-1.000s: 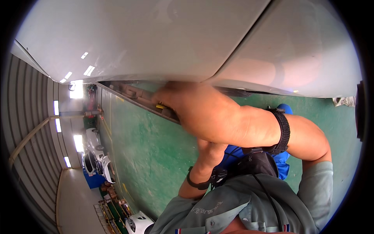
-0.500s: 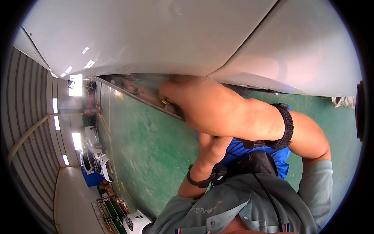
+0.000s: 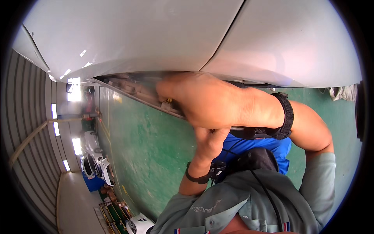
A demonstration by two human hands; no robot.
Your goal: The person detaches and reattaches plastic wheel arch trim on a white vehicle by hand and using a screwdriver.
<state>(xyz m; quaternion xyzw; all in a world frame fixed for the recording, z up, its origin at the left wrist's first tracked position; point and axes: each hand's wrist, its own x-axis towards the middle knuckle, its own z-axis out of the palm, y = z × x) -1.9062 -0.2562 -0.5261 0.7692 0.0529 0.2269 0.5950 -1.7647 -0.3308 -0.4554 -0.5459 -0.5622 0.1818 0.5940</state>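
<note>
A white car body panel (image 3: 148,39) fills the upper view. Along its lower edge a long dark trim strip (image 3: 140,101) hangs at an angle, leaving a gap with brownish fittings inside. My right hand (image 3: 198,97) reaches into this gap, its fingers curled beside a small yellow piece (image 3: 169,100); what they hold, if anything, is hidden. Beneath it is my left hand (image 3: 210,142), near the strip's right part; its fingers are mostly covered by the right hand, so I cannot see what they touch.
Green floor (image 3: 140,148) lies below. Far off at left stand white cars (image 3: 97,163), a blue box (image 3: 90,182) and racks of parts (image 3: 115,210). Pale crumpled material (image 3: 341,93) shows at the right beside the car's edge.
Both hands and forearms have moved slightly upward toward the car. My right hand still reaches into the gap, and more of my left thumb shows beneath it.
</note>
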